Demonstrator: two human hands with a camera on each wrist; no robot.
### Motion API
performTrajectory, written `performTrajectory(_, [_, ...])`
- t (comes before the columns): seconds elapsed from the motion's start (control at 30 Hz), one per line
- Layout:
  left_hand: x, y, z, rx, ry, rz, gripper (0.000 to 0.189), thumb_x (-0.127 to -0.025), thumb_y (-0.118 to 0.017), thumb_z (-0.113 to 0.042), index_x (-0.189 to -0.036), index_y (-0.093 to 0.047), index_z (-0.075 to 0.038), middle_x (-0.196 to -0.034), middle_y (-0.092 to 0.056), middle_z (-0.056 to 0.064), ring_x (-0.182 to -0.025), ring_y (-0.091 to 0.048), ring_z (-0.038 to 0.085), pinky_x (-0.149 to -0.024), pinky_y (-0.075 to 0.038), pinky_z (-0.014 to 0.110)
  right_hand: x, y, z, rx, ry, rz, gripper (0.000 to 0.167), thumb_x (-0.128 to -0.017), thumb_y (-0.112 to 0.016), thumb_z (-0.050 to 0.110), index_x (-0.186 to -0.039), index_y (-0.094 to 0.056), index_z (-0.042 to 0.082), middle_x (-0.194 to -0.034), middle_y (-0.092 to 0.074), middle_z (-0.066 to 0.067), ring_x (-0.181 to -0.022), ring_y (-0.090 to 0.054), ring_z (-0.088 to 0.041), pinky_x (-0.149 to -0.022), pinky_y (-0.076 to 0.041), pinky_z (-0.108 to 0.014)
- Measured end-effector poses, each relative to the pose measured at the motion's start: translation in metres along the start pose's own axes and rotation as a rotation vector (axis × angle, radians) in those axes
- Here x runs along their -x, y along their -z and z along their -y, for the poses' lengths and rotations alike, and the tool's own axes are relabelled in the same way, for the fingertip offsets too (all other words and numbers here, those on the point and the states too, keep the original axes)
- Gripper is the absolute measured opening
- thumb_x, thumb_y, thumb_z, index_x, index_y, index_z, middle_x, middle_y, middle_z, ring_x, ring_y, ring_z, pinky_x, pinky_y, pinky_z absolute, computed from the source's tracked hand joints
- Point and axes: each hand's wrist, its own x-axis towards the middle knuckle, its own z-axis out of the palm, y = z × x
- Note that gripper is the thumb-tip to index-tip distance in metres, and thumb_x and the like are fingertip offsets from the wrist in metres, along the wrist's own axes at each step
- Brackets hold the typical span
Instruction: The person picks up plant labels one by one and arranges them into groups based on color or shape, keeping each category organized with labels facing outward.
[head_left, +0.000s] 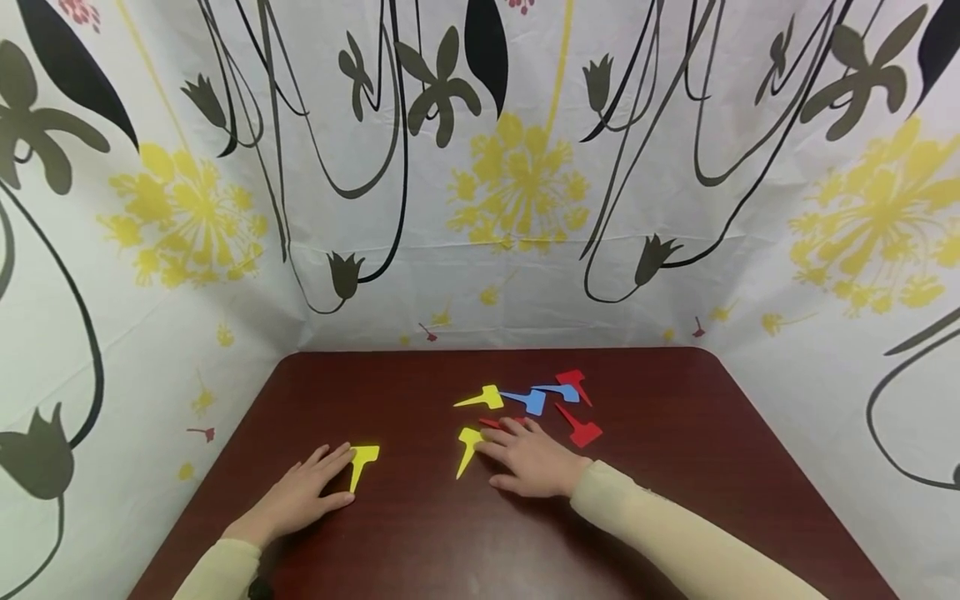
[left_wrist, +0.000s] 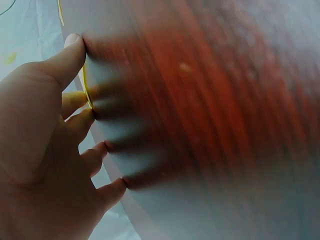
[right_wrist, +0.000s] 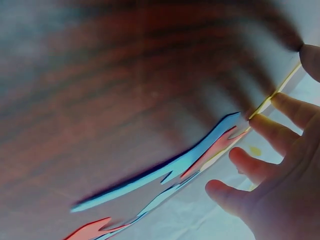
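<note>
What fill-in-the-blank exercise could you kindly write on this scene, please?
The left hand touches a tag whose colour is ____.
In the head view, the topmost tag is ____.
The hand nearer the blue tags is the ____ one.

Missing words: yellow; red; right.

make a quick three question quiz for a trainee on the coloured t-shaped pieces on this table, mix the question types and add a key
1. How many yellow pieces show in the head view?
2. True or false: the left grip is touching a red piece.
3. Which is nearer the blue pieces in the head view?
a) the left grip
b) the right grip

Key:
1. Three.
2. False; its fingers touch the leftmost yellow piece.
3. b
</note>
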Motion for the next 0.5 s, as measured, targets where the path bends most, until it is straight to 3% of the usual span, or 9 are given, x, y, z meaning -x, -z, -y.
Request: performTrajectory(0.5, [0.006,0.002,0.011,0.037,-0.015,-0.012,0.077,-0.094,-0.063,-0.055,-0.157,-0.039,-0.017,-0.163,-0.031,0.008,-0.148,-0.018,0.047,-0.107,-0.018,0.076,-0.025,0.000,-0.001,0.008,0.068,0.028,0.066,-0.099,-0.053,0.056,-0.157,-0.038,0.027,-0.160,-0.036,0.000,-0.147,-0.029,-0.035,-0.109,-0.031,-0.066])
